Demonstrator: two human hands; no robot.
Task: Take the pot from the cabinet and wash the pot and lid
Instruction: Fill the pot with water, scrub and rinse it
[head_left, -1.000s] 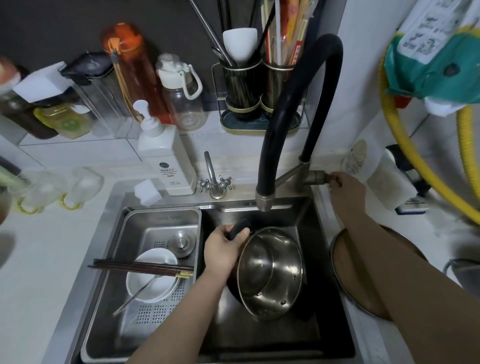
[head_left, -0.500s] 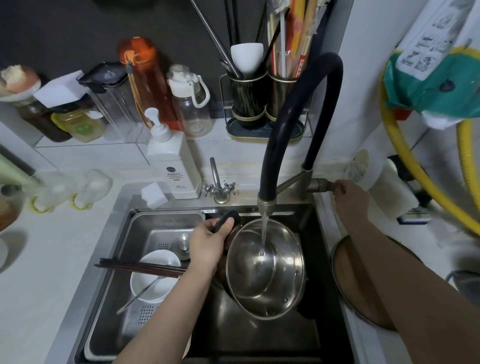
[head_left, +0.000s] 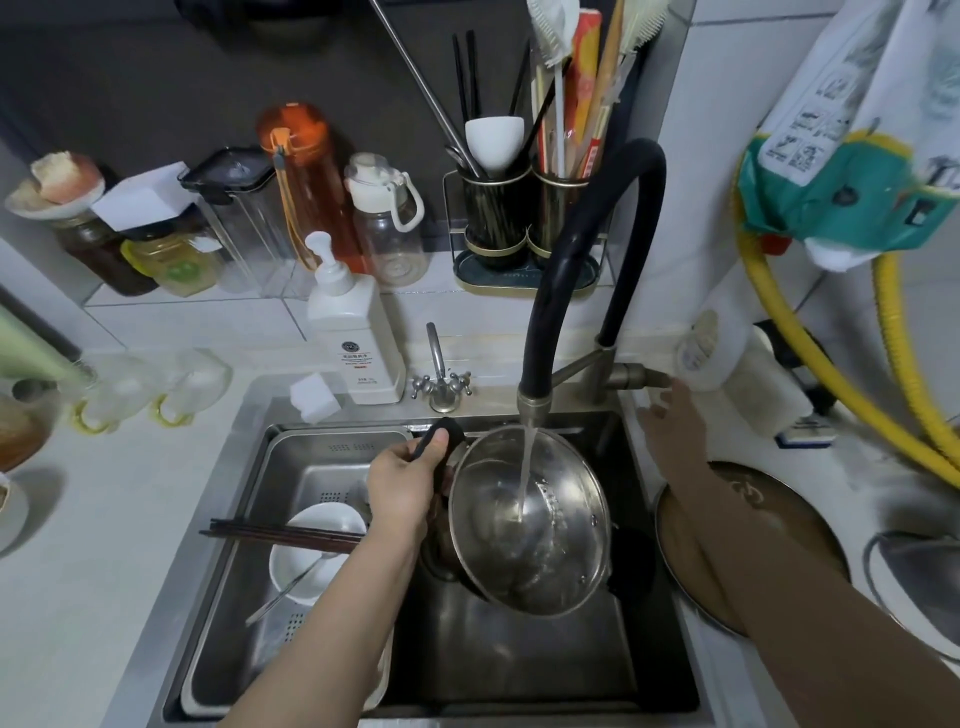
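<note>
Water now runs from the tap (head_left: 535, 400) into the pot (head_left: 530, 525), which sits right under it over the sink (head_left: 649, 670). A second ago the tap was dry. The left hand (head_left: 402, 486) grips the pot's black handle (head_left: 439, 434). The right hand (head_left: 675, 421), fingers loose and holding nothing, has let go of the tap lever (head_left: 631, 375) beside the tap. Washing has started; the lid (head_left: 748, 540) waits right of the tap.

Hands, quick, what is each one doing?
Left hand: grips the black handle of the shiny steel pot.
Right hand: open, holding nothing.

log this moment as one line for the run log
step: rinsing pot | left hand: grips pot handle | right hand: open by tap lever | water: running into pot | lid: on counter
</note>
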